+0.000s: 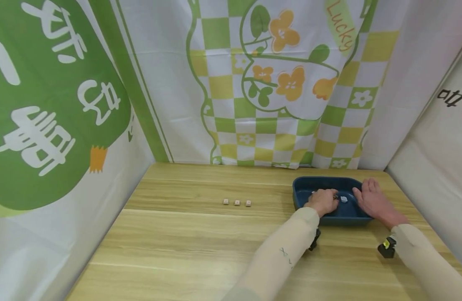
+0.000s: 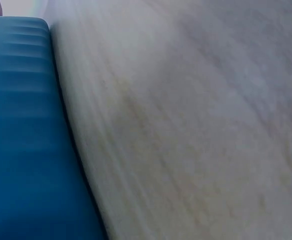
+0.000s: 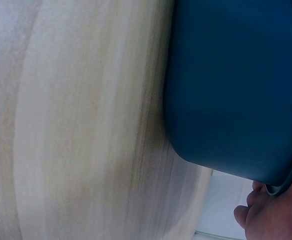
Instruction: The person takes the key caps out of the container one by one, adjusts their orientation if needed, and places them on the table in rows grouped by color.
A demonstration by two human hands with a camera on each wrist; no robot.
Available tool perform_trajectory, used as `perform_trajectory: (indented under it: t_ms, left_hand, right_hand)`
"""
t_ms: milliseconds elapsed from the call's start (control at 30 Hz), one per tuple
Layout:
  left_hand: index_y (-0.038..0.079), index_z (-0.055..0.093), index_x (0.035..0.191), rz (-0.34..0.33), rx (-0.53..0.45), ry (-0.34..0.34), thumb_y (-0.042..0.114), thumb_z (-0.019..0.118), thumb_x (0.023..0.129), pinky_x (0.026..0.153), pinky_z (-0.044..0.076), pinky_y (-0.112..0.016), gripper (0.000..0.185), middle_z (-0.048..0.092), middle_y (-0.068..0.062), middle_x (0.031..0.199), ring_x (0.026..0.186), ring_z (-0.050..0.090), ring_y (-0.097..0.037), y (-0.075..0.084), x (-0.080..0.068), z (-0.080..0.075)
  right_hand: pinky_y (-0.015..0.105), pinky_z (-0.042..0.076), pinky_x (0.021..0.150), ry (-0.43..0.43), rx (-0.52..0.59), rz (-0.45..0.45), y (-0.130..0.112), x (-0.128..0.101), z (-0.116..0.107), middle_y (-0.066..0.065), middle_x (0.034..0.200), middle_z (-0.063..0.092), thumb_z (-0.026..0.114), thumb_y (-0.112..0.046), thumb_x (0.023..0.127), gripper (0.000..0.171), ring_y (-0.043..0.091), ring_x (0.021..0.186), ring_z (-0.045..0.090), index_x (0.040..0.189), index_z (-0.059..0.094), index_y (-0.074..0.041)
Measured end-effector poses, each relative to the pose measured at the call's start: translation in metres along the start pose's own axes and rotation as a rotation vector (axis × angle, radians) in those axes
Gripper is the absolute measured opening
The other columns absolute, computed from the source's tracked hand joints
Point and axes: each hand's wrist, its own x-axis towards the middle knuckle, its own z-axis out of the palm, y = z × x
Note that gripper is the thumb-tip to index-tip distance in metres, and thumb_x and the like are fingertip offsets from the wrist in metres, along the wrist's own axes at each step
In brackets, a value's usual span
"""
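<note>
A dark blue plastic basin [image 1: 303, 186] stands at the right of the table. My left hand [image 1: 323, 202] reaches down into it with bent fingers; whether they pinch a piece cannot be told. Beside those fingers a small whitish piece [image 1: 343, 200] lies on the basin floor, and another is partly hidden behind the hand. My right hand [image 1: 379, 205] holds the basin's right rim, thumb inside and fingers outside. Farther left, three small pale square pieces, the middle one [image 1: 237, 203] among them, sit in a spaced row on the table. The left wrist view shows only the basin's outer wall [image 2: 23, 125] and wood.
The wooden table [image 1: 171, 242] ends at a patterned curtain [image 1: 234, 138] behind. White cloth [image 1: 441, 167] closes off the right side, and a green-and-white cloth [image 1: 46, 175] the left. A small black device [image 1: 387, 247] is worn at my right wrist.
</note>
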Motion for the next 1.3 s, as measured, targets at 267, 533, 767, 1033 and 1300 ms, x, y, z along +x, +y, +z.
perform_trajectory:
  t_ms: [267,533,767,1033,1300]
  left_hand:
    - [0.042,0.065,0.111,0.013,0.036,0.017,0.043,0.06,0.096,0.074,0.052,-0.031,0.016,0.058,0.011,0.122,0.095,0.063,-0.012,0.0,0.0026,-0.0001]
    - [0.034,0.068,0.095,0.035,0.065,0.01,0.038,0.064,0.094,0.067,0.049,-0.027,0.006,0.062,0.01,0.102,0.088,0.061,-0.008,-0.002,0.0038,0.0004]
    - [0.029,0.069,0.088,0.043,0.058,0.011,0.032,0.065,0.094,0.063,0.049,-0.026,0.007,0.065,0.011,0.093,0.082,0.062,-0.007,-0.0024,0.0031,-0.0014]
    - [0.022,0.064,0.073,0.047,0.069,-0.003,0.022,0.064,0.093,0.055,0.045,-0.029,0.02,0.062,0.007,0.077,0.067,0.058,-0.009,-0.0029,-0.0004,-0.0037]
    - [0.025,0.068,0.096,0.034,0.062,0.013,0.024,0.065,0.092,0.058,0.047,-0.029,0.005,0.07,0.007,0.094,0.075,0.063,-0.01,0.0006,-0.0026,-0.0087]
  right_hand:
    - [0.066,0.017,0.112,-0.033,0.026,0.01,0.0006,0.0013,-0.0008,0.056,0.139,0.014,0.022,-0.029,0.109,0.067,0.065,0.133,0.015,0.133,0.018,0.034]
    - [0.065,0.013,0.114,-0.04,0.046,0.016,-0.0003,-0.0001,-0.0014,0.056,0.139,0.013,0.02,-0.031,0.109,0.069,0.065,0.133,0.014,0.133,0.017,0.034]
    - [0.064,0.011,0.115,-0.054,0.06,0.029,-0.0003,0.0006,-0.0031,0.056,0.14,0.012,0.019,-0.032,0.109,0.07,0.064,0.134,0.012,0.134,0.016,0.033]
    - [0.065,0.011,0.115,-0.085,0.058,0.053,0.0003,0.0014,-0.002,0.055,0.142,0.01,0.018,-0.034,0.108,0.072,0.064,0.136,0.01,0.136,0.014,0.033]
    - [0.065,0.01,0.115,-0.102,0.07,0.063,0.0027,0.0008,0.0,0.054,0.144,0.007,0.016,-0.037,0.108,0.075,0.063,0.138,0.007,0.137,0.011,0.032]
